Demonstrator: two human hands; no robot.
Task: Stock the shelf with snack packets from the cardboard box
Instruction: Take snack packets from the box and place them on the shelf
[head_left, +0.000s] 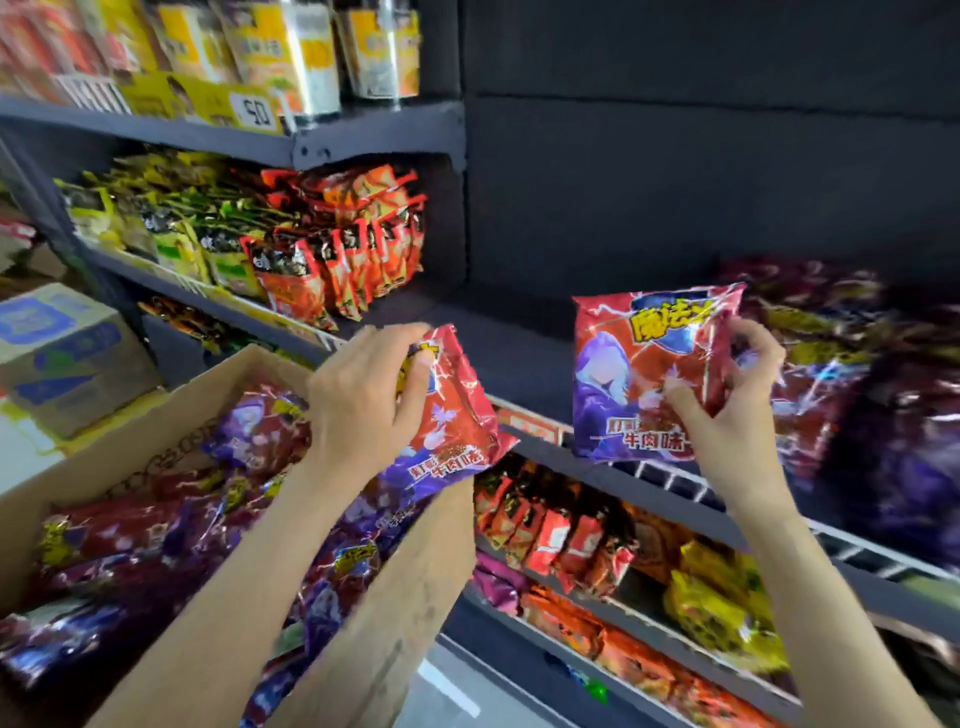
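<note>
At nine o'clock, an open brown cardboard box (156, 415) brims with red-and-purple foil snack packets (156, 530). The left hand (363, 395) grips one red-and-purple packet (457, 415) over the box's far edge. Toward three o'clock, the right hand (737, 410) pinches a second matching packet (623, 374) above the dark grey metal shelf (519, 358), whose bare board lies between stocked bays against a dark back panel (701, 156).

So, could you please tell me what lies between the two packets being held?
In the head view, only bare dark shelf shows between the left-hand packet and the right-hand packet.
</note>
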